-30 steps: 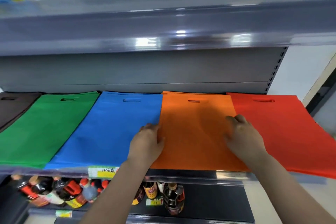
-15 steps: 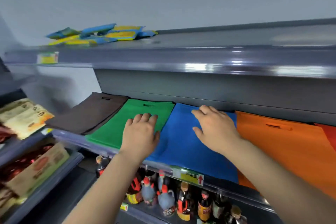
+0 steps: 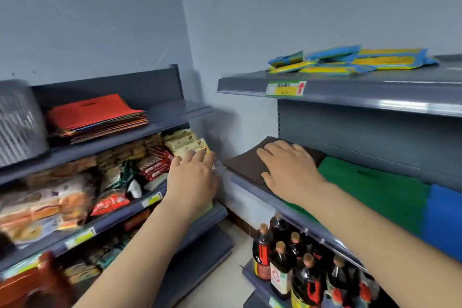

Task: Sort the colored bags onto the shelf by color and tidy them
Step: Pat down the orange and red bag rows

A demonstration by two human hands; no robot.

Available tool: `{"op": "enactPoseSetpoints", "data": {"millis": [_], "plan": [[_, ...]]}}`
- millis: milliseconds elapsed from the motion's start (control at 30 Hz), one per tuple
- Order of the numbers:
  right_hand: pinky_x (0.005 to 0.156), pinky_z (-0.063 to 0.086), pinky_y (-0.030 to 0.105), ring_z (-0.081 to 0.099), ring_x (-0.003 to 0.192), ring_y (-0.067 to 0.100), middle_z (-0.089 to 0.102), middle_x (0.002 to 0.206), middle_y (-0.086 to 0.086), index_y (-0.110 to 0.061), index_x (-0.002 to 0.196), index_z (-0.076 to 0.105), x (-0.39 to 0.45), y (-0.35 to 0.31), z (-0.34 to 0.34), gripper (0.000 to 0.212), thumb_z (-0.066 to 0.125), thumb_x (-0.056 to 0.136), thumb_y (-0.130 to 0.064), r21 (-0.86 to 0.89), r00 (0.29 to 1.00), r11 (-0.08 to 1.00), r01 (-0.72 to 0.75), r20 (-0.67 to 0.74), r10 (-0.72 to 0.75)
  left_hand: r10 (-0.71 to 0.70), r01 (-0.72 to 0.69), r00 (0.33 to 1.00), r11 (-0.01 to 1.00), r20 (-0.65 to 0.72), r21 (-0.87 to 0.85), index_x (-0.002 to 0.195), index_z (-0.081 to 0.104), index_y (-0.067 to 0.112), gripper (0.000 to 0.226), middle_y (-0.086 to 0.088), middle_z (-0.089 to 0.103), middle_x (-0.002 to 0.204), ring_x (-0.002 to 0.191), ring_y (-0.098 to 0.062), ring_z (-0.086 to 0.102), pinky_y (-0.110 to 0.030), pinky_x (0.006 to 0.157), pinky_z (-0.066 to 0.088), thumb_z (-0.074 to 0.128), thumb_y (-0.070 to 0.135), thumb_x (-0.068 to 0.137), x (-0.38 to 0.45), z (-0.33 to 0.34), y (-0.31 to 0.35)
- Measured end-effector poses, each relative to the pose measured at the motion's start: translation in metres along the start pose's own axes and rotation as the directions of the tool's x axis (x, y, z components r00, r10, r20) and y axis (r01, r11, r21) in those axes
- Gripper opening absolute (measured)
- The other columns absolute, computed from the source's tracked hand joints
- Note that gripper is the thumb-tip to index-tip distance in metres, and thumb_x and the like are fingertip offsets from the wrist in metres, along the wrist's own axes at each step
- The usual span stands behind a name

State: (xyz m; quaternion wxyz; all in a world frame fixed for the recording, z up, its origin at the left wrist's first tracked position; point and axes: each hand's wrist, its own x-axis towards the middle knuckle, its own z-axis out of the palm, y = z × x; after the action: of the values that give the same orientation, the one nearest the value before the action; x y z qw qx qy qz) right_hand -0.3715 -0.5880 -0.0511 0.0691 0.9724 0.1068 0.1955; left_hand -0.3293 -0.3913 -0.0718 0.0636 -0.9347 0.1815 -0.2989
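On the right-hand shelf (image 3: 252, 184) lie flat bags side by side: a brown bag (image 3: 246, 164) at the left end, then a green bag (image 3: 375, 187), then a blue bag (image 3: 443, 215) at the frame's right edge. My right hand (image 3: 287, 170) rests flat on the brown bag, fingers straight. My left hand (image 3: 192, 177) hovers with fingers extended in the gap between the two shelf units, holding nothing. A mixed stack of colored bags (image 3: 95, 117), red on top, sits on the upper shelf of the left unit.
The left unit holds snack packets (image 3: 185, 144) and bread packs (image 3: 42, 210), with a grey basket (image 3: 17, 122) at top left. Dark sauce bottles (image 3: 282, 265) stand under the bag shelf. Blue-yellow packets (image 3: 355, 59) lie on the top right shelf.
The view has swung left. My right hand moved from the blue bag to the brown bag. My left hand left the green bag and now hangs off the shelf's left end.
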Motion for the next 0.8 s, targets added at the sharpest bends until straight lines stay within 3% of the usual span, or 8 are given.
{"op": "enactPoseSetpoints", "data": {"millis": [133,267,433,500,633,800], "plan": [[0.098,0.030,0.035,0.036,0.126,0.022,0.044,0.133,0.000,-0.019,0.134,0.039,0.058,-0.062,0.011,0.040,0.043,0.096,-0.030,0.055,0.994,0.993,0.106,-0.016,-0.106,-0.102,0.101,0.995,0.994,0.015,0.051,0.098,0.069,0.011,0.033,-0.006,0.070,0.092,0.086,-0.032,0.065,-0.043,0.068,0.051,0.075,0.029,0.071,-0.011,0.011,-0.079],[0.100,0.031,0.036,0.036,0.128,0.021,0.043,0.137,-0.001,-0.019,0.136,0.038,0.105,-0.111,0.021,0.043,0.044,0.095,-0.031,0.104,0.980,0.975,0.198,-0.017,-0.197,-0.195,0.193,0.981,0.978,0.016,0.078,0.127,0.053,0.016,0.043,-0.001,0.058,0.127,0.119,-0.027,0.051,-0.041,0.094,0.039,0.055,0.036,0.090,-0.021,0.022,-0.138],[0.103,0.031,0.037,0.035,0.130,0.021,0.043,0.139,-0.001,-0.020,0.137,0.039,0.161,-0.160,0.032,0.044,0.045,0.095,-0.035,0.156,0.960,0.948,0.279,-0.032,-0.277,-0.306,0.306,0.952,0.950,0.001,0.068,0.133,0.049,0.018,0.044,0.000,0.054,0.131,0.123,-0.026,0.047,-0.039,0.097,0.036,0.049,0.037,0.092,-0.031,0.039,-0.196],[0.102,0.031,0.036,0.036,0.129,0.021,0.045,0.137,-0.002,-0.019,0.134,0.041,0.185,-0.178,0.036,0.042,0.045,0.095,-0.035,0.174,0.951,0.935,0.310,-0.059,-0.305,-0.337,0.333,0.941,0.937,0.023,0.104,0.129,0.053,0.019,0.043,0.001,0.058,0.125,0.117,-0.026,0.052,-0.040,0.092,0.040,0.055,0.036,0.089,-0.031,0.046,-0.218],[0.106,0.030,0.036,0.035,0.131,0.020,0.045,0.138,-0.003,-0.021,0.136,0.040,0.236,-0.209,0.048,0.043,0.044,0.096,-0.035,0.204,0.923,0.900,0.384,-0.108,-0.369,-0.369,0.359,0.929,0.913,0.019,0.196,0.096,0.069,0.013,0.041,-0.002,0.070,0.089,0.080,-0.028,0.067,-0.040,0.064,0.052,0.084,0.031,0.061,-0.021,0.067,-0.261],[0.106,0.031,0.034,0.035,0.132,0.018,0.042,0.141,-0.004,-0.020,0.138,0.038,0.307,-0.240,0.070,0.045,0.040,0.098,-0.039,0.261,0.883,0.844,0.469,-0.152,-0.444,-0.418,0.423,0.906,0.876,-0.072,0.232,0.094,0.069,0.013,0.040,-0.001,0.071,0.087,0.078,-0.027,0.068,-0.040,0.063,0.053,0.084,0.028,0.060,0.002,0.090,-0.311]]}}
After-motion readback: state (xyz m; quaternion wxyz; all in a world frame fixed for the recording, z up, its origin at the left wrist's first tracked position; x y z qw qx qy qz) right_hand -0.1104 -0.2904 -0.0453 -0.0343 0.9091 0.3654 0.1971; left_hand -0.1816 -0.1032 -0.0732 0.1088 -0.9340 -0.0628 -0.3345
